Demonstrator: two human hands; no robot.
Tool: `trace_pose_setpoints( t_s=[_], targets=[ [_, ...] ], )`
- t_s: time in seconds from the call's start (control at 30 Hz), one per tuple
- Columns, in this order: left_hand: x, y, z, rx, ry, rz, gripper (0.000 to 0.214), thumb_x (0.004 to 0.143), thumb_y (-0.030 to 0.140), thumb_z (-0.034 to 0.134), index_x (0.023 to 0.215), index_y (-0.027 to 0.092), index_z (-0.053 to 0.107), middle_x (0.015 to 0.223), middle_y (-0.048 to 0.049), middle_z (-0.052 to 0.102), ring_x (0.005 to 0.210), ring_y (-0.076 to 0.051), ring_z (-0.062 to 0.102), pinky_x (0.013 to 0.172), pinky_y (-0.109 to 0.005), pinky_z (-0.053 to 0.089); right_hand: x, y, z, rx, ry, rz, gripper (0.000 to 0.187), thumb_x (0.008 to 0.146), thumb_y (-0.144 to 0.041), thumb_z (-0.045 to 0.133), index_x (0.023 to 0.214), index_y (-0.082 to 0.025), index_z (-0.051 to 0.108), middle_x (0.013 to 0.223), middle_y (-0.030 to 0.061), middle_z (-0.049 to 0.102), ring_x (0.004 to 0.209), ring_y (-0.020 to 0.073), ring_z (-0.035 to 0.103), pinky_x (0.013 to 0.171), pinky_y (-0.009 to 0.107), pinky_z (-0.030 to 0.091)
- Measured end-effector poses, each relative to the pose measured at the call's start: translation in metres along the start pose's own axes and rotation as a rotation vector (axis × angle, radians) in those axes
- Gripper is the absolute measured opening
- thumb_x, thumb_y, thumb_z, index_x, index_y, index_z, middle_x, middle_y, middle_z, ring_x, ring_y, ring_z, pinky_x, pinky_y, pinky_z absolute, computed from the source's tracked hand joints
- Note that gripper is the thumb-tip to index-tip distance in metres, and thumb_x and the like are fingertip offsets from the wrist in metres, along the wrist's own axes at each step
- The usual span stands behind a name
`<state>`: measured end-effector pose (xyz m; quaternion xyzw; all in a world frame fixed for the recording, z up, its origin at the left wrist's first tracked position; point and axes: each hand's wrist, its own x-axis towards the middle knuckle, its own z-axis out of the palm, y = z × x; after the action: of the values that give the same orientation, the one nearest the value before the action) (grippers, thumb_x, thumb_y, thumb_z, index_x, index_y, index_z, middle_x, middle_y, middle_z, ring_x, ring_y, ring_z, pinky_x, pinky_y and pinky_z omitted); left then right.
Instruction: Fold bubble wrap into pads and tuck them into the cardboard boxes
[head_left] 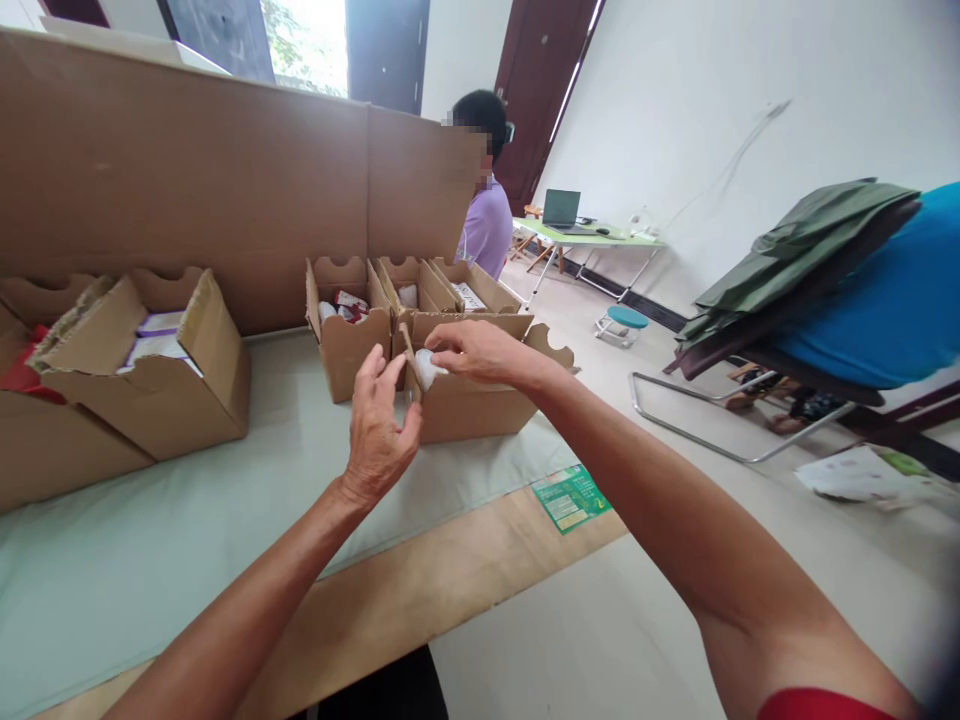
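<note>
My left hand (382, 420) is at the near left end of a long cardboard box (476, 410), fingers apart and pointing up, with nothing visible in it. Its fingertips are at the box's end panel; whether they touch it I cannot tell. My right hand (472, 350) reaches over the same box, its fingers bent and drawn together at a white, plastic-looking item (429, 370) inside the left end. My hand and the box wall hide part of that item, so its kind is unclear.
Behind stand cardboard bins, one with red and white packets (351, 305), another with a white printed packet (469, 296). More bins (217, 350) are at left. A tall cardboard panel (225, 190) backs the table (292, 480). A person in purple (487, 225) sits beyond.
</note>
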<state>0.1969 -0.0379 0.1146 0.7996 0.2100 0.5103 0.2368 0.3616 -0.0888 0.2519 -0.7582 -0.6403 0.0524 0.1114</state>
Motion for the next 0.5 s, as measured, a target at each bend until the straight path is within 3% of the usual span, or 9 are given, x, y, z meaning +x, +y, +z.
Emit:
trace_pose_setpoints(
  t_s=[0.07, 0.13, 0.2, 0.27, 0.3, 0.37, 0.43, 0.5],
  targets=[
    [-0.005, -0.002, -0.002, -0.018, 0.001, -0.076, 0.063, 0.089, 0.017, 0.058, 0.15, 0.021, 0.044, 0.162, -0.0191, 0.038, 0.148, -0.034, 0.043, 0.09, -0.042, 0.063, -0.022, 0.015, -0.003, 0.103, 0.251, 0.017, 0.02, 0.091, -0.022, 0.063, 0.104, -0.018, 0.077, 0.092, 0.004, 0.077, 0.081, 0.0187, 0.067, 0.075, 0.029, 0.048],
    [-0.009, -0.006, -0.004, -0.037, -0.022, -0.132, 0.062, 0.089, 0.019, 0.058, 0.149, 0.023, 0.045, 0.16, -0.017, 0.041, 0.148, -0.034, 0.043, 0.084, -0.038, 0.064, -0.052, 0.041, -0.002, 0.233, 0.521, 0.061, 0.018, 0.09, -0.027, 0.062, 0.095, -0.018, 0.077, 0.09, 0.0044, 0.076, 0.08, 0.0193, 0.068, 0.076, 0.032, 0.051],
    [-0.011, -0.013, -0.003, -0.073, -0.054, -0.176, 0.062, 0.087, 0.022, 0.061, 0.148, 0.023, 0.048, 0.156, -0.0156, 0.046, 0.145, -0.033, 0.047, 0.093, -0.043, 0.062, -0.083, 0.077, 0.005, 0.337, 0.801, 0.172, 0.02, 0.088, -0.032, 0.063, 0.096, -0.019, 0.076, 0.095, 0.0058, 0.076, 0.085, 0.0214, 0.069, 0.079, 0.035, 0.054],
    [-0.014, -0.02, 0.003, -0.144, -0.106, -0.248, 0.067, 0.085, 0.027, 0.065, 0.15, 0.022, 0.046, 0.153, -0.0163, 0.049, 0.142, -0.035, 0.049, 0.104, -0.052, 0.056, -0.11, 0.115, 0.021, 0.416, 0.978, 0.323, 0.032, 0.083, -0.04, 0.069, 0.107, -0.019, 0.073, 0.109, 0.0092, 0.075, 0.097, 0.0256, 0.069, 0.084, 0.041, 0.056],
    [-0.014, -0.023, 0.007, -0.193, -0.137, -0.296, 0.072, 0.084, 0.03, 0.067, 0.152, 0.022, 0.044, 0.154, -0.0173, 0.048, 0.142, -0.036, 0.049, 0.107, -0.055, 0.054, -0.119, 0.131, 0.032, 0.481, 1.005, 0.383, 0.044, 0.078, -0.044, 0.074, 0.114, -0.02, 0.07, 0.117, 0.0112, 0.073, 0.105, 0.0284, 0.068, 0.087, 0.044, 0.057],
    [-0.014, -0.025, 0.019, -0.304, -0.2, -0.376, 0.082, 0.081, 0.034, 0.071, 0.156, 0.023, 0.039, 0.159, -0.0183, 0.043, 0.144, -0.039, 0.046, 0.11, -0.059, 0.049, -0.128, 0.151, 0.055, 0.644, 0.916, 0.457, 0.066, 0.068, -0.051, 0.081, 0.124, -0.021, 0.064, 0.132, 0.0144, 0.067, 0.118, 0.033, 0.065, 0.093, 0.049, 0.056],
    [-0.012, -0.022, 0.033, -0.41, -0.253, -0.393, 0.087, 0.081, 0.032, 0.071, 0.159, 0.026, 0.034, 0.161, -0.0165, 0.041, 0.148, -0.038, 0.043, 0.116, -0.06, 0.044, -0.124, 0.155, 0.076, 0.803, 0.751, 0.443, 0.078, 0.065, -0.056, 0.084, 0.13, -0.021, 0.06, 0.139, 0.016, 0.063, 0.125, 0.0345, 0.062, 0.099, 0.052, 0.054],
    [-0.008, -0.015, 0.044, -0.488, -0.288, -0.363, 0.088, 0.083, 0.029, 0.069, 0.161, 0.028, 0.03, 0.16, -0.0146, 0.044, 0.149, -0.036, 0.042, 0.119, -0.06, 0.04, -0.113, 0.144, 0.091, 0.896, 0.647, 0.374, 0.077, 0.067, -0.058, 0.082, 0.13, -0.02, 0.059, 0.137, 0.0163, 0.065, 0.125, 0.0344, 0.061, 0.101, 0.051, 0.054]
  ],
)
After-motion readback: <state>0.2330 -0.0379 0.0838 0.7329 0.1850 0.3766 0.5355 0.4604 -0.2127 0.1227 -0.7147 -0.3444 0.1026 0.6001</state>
